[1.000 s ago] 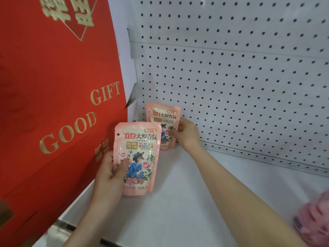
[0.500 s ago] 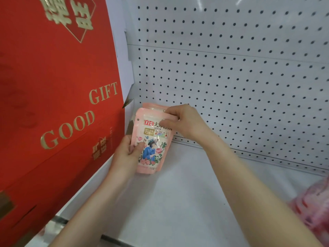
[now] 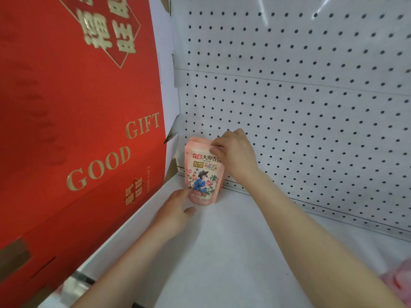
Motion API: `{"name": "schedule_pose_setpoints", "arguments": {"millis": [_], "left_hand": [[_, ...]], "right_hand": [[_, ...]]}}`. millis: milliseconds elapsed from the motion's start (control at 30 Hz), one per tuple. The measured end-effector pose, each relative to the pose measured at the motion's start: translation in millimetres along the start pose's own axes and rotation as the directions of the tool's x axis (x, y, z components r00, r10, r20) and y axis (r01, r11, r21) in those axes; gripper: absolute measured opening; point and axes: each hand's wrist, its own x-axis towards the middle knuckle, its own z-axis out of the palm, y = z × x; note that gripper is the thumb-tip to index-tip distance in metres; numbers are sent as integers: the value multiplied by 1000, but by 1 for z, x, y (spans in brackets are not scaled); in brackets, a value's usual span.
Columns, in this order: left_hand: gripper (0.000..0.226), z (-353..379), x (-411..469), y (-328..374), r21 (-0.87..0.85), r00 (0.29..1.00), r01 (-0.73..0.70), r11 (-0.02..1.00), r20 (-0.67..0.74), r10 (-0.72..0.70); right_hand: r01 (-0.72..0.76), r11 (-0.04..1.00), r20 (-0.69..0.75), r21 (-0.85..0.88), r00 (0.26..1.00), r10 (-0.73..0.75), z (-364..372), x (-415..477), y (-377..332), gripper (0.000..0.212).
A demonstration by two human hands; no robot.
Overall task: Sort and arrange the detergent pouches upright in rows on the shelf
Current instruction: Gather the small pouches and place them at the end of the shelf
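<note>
A pink detergent pouch (image 3: pixel 201 176) with a flower print stands upright in the back left corner of the white shelf (image 3: pixel 233 252). Behind it shows the top edge of a second pink pouch (image 3: pixel 195 140), mostly hidden. My right hand (image 3: pixel 235 152) pinches the front pouch's top right corner from above. My left hand (image 3: pixel 175 210) lies low on the shelf, its fingertips touching the pouch's lower left edge, fingers fairly straight.
A large red gift box (image 3: pixel 77 130) with gold letters walls off the left side. A white pegboard (image 3: pixel 311 107) forms the back. A blurred pink bag (image 3: pixel 398 283) sits at the right edge of the shelf.
The pouch my left hand carried went back and down to stand in front of the first pouch. My left hand let go and dropped to its base; my right hand moved to its top.
</note>
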Motion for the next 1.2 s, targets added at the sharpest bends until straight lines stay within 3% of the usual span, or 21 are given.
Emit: {"name": "schedule_pose_setpoints", "arguments": {"millis": [433, 533, 633, 900, 1067, 1200], "left_hand": [[56, 3, -1, 2, 151, 998, -57, 987, -24, 62], [53, -4, -8, 10, 167, 993, -84, 982, -66, 96], [48, -10, -20, 25, 119, 972, -173, 978, -141, 189], [37, -3, -69, 68, 82, 832, -532, 843, -137, 538], [36, 24, -116, 102, -43, 734, -679, 733, -90, 674], [33, 46, -152, 138, -132, 648, -759, 638, -58, 759]], "right_hand": [[28, 998, -73, 50, 997, -24, 3, -15, 11, 23], [25, 999, -130, -36, 991, -30, -14, -35, 13, 30], [-10, 985, -93, -170, 996, -6, -32, -66, 12, 34], [-166, 926, -125, -339, 983, 131, -93, -188, -28, 29], [-248, 867, -298, -433, 947, 121, -150, -267, -59, 22], [-309, 801, -433, -513, 899, 70, -194, -323, -59, 30]]}}
